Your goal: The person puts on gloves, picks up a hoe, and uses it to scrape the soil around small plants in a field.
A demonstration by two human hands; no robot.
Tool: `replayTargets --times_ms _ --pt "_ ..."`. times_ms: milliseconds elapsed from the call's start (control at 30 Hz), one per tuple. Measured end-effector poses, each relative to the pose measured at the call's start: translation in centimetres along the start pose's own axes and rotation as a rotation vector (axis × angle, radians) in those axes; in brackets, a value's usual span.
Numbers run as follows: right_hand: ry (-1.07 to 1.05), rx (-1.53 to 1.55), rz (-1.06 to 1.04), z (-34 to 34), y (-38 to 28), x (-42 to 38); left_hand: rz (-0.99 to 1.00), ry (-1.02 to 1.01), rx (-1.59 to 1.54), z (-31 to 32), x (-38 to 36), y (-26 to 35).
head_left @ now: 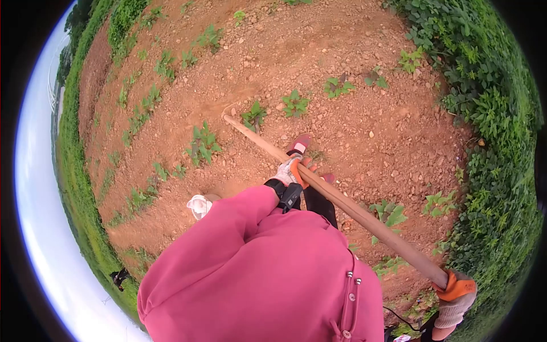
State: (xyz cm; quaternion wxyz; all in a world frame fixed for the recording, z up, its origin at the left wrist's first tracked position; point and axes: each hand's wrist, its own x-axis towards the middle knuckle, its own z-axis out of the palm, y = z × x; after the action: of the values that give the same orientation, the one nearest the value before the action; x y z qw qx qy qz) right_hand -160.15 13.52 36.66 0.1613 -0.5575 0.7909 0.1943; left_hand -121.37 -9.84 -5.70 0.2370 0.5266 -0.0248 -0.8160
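Note:
A long wooden tool handle [364,215] runs diagonally across my body, from the soil at upper left to the lower right. Its far end reaches the ground beside a leafy plant [254,116]; the tool's head is too indistinct to tell its kind. My left hand [292,172], in a white and orange glove, is closed around the handle's middle, in front of my body. At the handle's near end, my right hand [457,292], gloved alike, grips the wood. A black device [290,196] sits at my left wrist.
Reddish, stony soil holds rows of young plants [203,143]. Near my left arm lies a white bag-like thing [199,206]. Dense green vines [484,114] border the right side. My shoe [300,143] stands close to the handle. A distant dark figure [119,278] shows at lower left.

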Motion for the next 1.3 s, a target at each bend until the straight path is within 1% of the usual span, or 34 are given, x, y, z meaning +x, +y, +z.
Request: replayTargets --times_ms 33,67,100,133,167,200,233,300,367,433,467,500,533,567,633,667,700,733,767,800,833,867,900,933,967,1000,1067,1100,1133,1167,1200,1233,1267,1300 --pt "-0.04 0.021 0.025 -0.3 0.2 0.2 0.126 -0.211 0.335 -2.3 1.9 -0.9" --pt "-0.359 0.075 0.166 1.7 2.3 0.3 -0.289 0.33 -0.291 8.6 -5.5 5.0" --pt "-0.361 0.086 0.176 3.9 2.6 0.4 -0.292 0.33 -0.276 7.5 -4.4 5.5" --pt "-0.234 0.16 0.194 6.0 2.3 0.5 -0.339 0.24 -0.199 5.3 -2.7 5.8" --pt "-0.107 0.226 0.211 4.8 0.3 2.0 -0.388 0.148 -0.128 4.8 -2.2 6.8" --pt "-0.223 0.008 0.196 3.1 -1.4 3.6 -0.328 0.231 -0.083 4.7 -1.5 8.0" --pt "-0.099 0.035 0.102 3.0 -3.1 5.2 -0.305 0.239 -0.204 4.2 -1.4 9.8" --pt "-0.087 -0.061 0.034 3.3 -6.0 8.5 -0.214 0.336 -0.279 3.2 0.1 13.4" --pt "-0.179 -0.138 0.058 0.9 -10.9 12.8 -0.088 0.297 -0.189 -0.2 3.4 16.7" --pt "-0.051 -0.102 -0.051 0.6 -14.1 16.0 -0.041 0.345 -0.174 -0.2 5.1 21.0" --pt "-0.051 -0.115 -0.039 -0.7 -15.6 17.6 0.0 0.378 -0.207 -1.1 7.1 22.5" --pt "-0.12 -0.149 -0.002 -2.2 -17.2 19.3 0.038 0.411 -0.241 -1.7 9.2 23.5" --pt "-0.194 -0.182 0.033 -3.4 -17.9 20.5 0.054 0.372 -0.304 -1.2 10.2 24.1" --pt "-0.202 -0.194 0.041 -4.2 -17.8 21.3 0.038 0.367 -0.309 -0.8 11.8 24.1" --pt "-0.147 -0.148 0.018 -5.3 -17.2 22.4 -0.007 0.333 -0.311 0.0 14.6 23.1" --pt "-0.173 -0.143 0.007 -4.6 -15.4 22.4 -0.031 0.314 -0.348 1.5 14.9 21.8" --pt "-0.177 -0.153 -0.001 -4.7 -14.0 22.0 -0.032 0.301 -0.418 1.7 15.6 20.5" --pt "-0.154 -0.137 -0.007 -5.2 -12.7 21.4 0.04 0.229 -0.279 1.8 15.9 18.7" --pt "-0.115 -0.115 -0.013 -5.6 -11.7 21.3 -0.086 0.336 -0.356 5.6 13.5 19.0" --pt "-0.12 -0.117 0.015 -6.0 -10.8 20.8 -0.158 0.26 -0.351 7.1 12.3 18.7" --pt "-0.137 -0.12 0.042 -6.6 -9.7 19.7 -0.116 0.256 -0.343 6.4 14.8 16.5" --pt "-0.152 -0.109 0.029 -6.8 -8.0 18.6 -0.143 0.235 -0.277 9.2 12.7 16.4" --pt "-0.149 -0.111 0.021 -7.0 -6.3 17.4 -0.063 0.189 -0.328 11.6 11.1 16.0" --pt "-0.13 -0.118 0.051 -7.1 -4.6 16.1 -0.108 0.186 -0.337 11.8 12.1 14.3" --pt "-0.112 -0.125 0.084 -7.0 -3.2 14.6 -0.174 0.193 -0.282 14.6 9.6 14.2" --pt "-0.107 -0.127 0.086 -6.7 -1.7 13.2 -0.154 0.189 -0.31 15.3 9.7 12.6" --pt "0.116 0.033 0.095 -6.7 0.1 11.7 -0.13 0.173 -0.34 16.7 8.8 10.9" --pt "0.119 0.032 0.09 -7.1 1.5 11.3 -0.185 0.025 -0.437 16.8 7.8 10.3" --pt "0.043 -0.008 0.111 -9.0 1.7 11.7 -0.234 -0.126 -0.528 17.1 7.1 9.8" --pt "-0.03 -0.043 0.136 -9.6 2.3 11.8 -0.224 -0.13 -0.521 18.2 7.3 8.7" --pt "0.038 -0.02 0.132 -8.6 4.1 11.3 -0.217 0.0 -0.486 19.8 7.7 6.9" --pt "0.051 -0.01 0.135 -7.4 6.2 10.9 -0.209 0.128 -0.448 21.2 8.0 5.6" --pt "0.065 -0.009 0.149 -6.0 8.7 10.4 -0.241 0.201 -0.444 23.5 6.3 5.2" --pt "0.079 -0.005 0.162 -4.4 11.3 9.9 -0.292 0.204 -0.449 25.6 4.2 5.1"
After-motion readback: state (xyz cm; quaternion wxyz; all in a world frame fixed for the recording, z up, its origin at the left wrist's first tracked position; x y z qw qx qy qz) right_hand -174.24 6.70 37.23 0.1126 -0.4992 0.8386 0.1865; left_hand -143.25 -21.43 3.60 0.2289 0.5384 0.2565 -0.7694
